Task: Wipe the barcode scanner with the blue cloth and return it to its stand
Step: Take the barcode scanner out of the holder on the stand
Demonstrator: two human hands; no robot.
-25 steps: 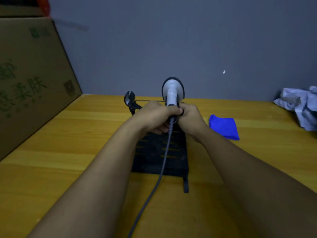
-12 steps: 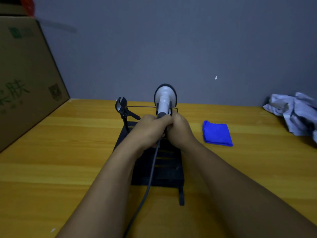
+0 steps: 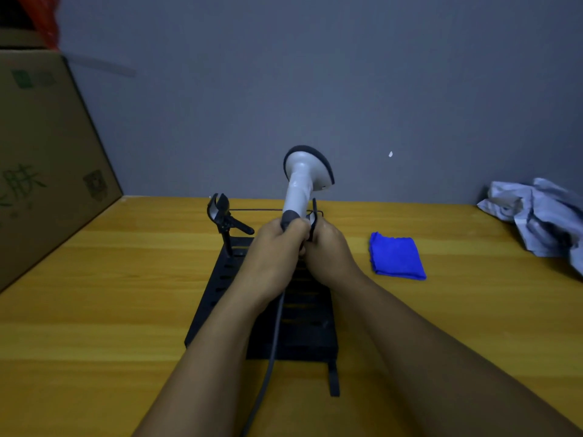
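Note:
The white barcode scanner [image 3: 301,181] with a dark-rimmed head stands upright over the black slotted stand [image 3: 220,285], its head tilted slightly right. My left hand [image 3: 271,257] is wrapped around the dark lower handle. My right hand [image 3: 328,253] presses against the handle's right side, by a black clip of the stand; what its fingers grip is hidden. The grey cable [image 3: 271,348] runs from the handle down between my forearms. The folded blue cloth [image 3: 396,255] lies on the table to the right, untouched.
A second black clamp [image 3: 220,216] rises at the stand's back left. A large cardboard box [image 3: 47,159] stands at the left edge of the wooden table [image 3: 110,294]. Crumpled grey fabric [image 3: 542,219] lies at the far right. A grey wall is behind.
The scanner has risen a little in my hands and its head now leans to the right, showing more of the white neck. Both hands remain clasped at the handle.

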